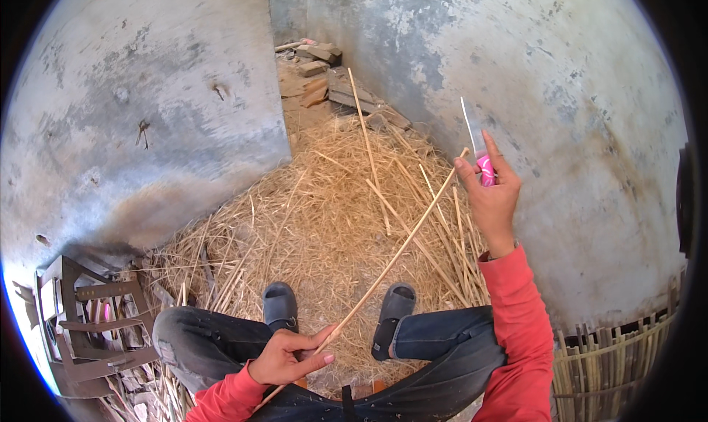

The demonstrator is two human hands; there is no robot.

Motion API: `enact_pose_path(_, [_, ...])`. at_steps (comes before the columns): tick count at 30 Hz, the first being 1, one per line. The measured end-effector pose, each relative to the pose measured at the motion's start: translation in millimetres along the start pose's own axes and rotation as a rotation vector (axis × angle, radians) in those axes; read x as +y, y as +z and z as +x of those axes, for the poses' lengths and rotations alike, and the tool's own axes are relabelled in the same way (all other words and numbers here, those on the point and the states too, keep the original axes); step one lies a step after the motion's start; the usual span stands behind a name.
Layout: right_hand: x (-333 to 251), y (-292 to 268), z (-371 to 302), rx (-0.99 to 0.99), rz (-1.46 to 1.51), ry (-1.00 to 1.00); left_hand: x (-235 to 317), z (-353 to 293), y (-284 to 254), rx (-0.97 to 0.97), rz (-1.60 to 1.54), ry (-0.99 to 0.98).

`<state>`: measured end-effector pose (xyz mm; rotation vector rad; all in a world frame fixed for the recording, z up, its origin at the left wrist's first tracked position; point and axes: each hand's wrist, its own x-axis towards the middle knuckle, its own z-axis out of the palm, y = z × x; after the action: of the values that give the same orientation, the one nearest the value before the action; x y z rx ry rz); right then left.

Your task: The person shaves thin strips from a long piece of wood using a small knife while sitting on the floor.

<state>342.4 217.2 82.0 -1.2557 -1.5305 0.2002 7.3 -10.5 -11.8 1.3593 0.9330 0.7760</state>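
A long thin bamboo strip (391, 265) slants across my lap from lower left to upper right. Low in the view, my left hand (292, 354) is closed around it, thumb lying along the strip. My right hand (493, 182) is raised near the right wall, its fingers closed on a knife with a pink handle (486, 170). The knife's blade (468, 123) points up and away from me, and my index finger stretches along it. The strip's upper end meets the thumb of this hand; whether the thumb presses on it I cannot tell.
Shavings (317, 201) cover the floor, with several loose strips (366, 145) lying on them. Bricks and boards (317, 57) are piled at the back. A dark wooden frame (103, 319) stands at left. Slatted bamboo (608, 367) is at lower right. Walls (531, 68) close in both sides.
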Motion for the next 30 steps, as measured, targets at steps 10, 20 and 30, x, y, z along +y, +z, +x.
enact_pose_path(10, [-18, 12, -23, -0.182, -0.025, -0.001, -12, 2, 1, 0.163, 0.091, 0.178])
enact_pose_path(20, [-30, 26, -40, -0.302, -0.011, -0.158, -4, 3, 2, 0.298, 0.163, 0.019])
enact_pose_path(30, [-40, 32, -52, -0.43, 0.132, 0.058, -14, 8, 6, 0.31, 0.169, 0.181])
